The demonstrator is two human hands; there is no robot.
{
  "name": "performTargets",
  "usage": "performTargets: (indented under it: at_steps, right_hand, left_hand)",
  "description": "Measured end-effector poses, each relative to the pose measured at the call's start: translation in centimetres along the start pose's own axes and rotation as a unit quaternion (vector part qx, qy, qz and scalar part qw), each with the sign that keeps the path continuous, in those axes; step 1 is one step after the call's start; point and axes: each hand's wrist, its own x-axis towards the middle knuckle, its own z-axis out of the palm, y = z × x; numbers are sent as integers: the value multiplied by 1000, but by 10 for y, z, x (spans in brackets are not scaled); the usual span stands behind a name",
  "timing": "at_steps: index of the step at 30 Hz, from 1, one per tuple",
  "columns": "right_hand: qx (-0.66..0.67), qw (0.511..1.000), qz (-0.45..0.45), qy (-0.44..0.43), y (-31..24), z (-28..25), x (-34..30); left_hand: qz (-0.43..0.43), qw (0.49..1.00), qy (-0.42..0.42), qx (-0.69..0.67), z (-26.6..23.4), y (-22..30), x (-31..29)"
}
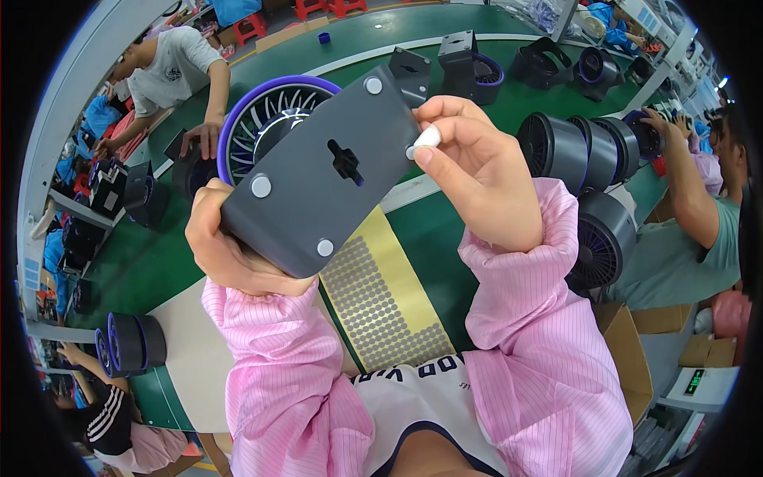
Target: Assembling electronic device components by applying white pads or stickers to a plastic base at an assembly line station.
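Observation:
A desk fan with a dark grey stand [306, 199] is tilted up before me, its underside toward me. My left hand [222, 242] is closed round the stand's lower left end. Behind the stand shows the fan's round head [226, 143] with a purple rim. Three round grey foot pads [261, 186] sit at corners of the underside, and a cross-shaped slot [346, 163] opens in its middle. At the right corner my right hand [481, 171] pinches another round foot pad [410, 153] against the stand. A white finger cot [429, 137] covers one right fingertip.
Below the fan lies a yellow backing sheet [389, 246] with rows of round grey pads. Several fan heads [548, 151] stand at the right, with more fans [469, 67] along the far side of the green table [429, 238]. Co-workers sit left [171, 71] and right [683, 254].

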Motion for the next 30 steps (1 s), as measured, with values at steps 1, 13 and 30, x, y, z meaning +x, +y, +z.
performTargets:
  at_steps: [1,13,30]
  right_hand:
    - [-9,1000,6,6,1,0,0]
    - [-469,864,-50,-176,62,7,-110]
    - [-499,798,-128,-312,88,3,-205]
  left_hand:
    - [0,1000,-10,11,-1,1,0]
    - [-127,988,75,50,71,-131,-27]
    - [-402,707,160,560,-91,-316,-52]
